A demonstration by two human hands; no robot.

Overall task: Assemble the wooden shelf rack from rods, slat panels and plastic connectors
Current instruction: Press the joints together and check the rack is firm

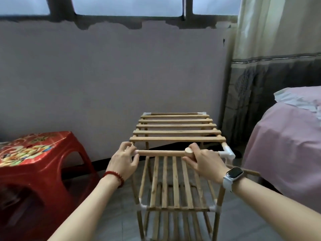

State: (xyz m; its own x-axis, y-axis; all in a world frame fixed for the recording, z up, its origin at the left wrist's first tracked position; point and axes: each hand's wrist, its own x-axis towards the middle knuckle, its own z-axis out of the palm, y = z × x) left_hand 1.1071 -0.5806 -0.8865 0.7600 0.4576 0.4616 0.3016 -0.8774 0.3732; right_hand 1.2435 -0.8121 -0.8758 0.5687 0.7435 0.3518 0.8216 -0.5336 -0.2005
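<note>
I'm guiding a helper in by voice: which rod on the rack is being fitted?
Find the wooden rack between the red stool and the bed. The rod runs along its top front edge, between both hands. Unlike the flat slats behind, it is round.

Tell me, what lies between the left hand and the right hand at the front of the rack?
In the head view, a wooden rod spans from the left hand to the right hand; both hands grip it.
</note>
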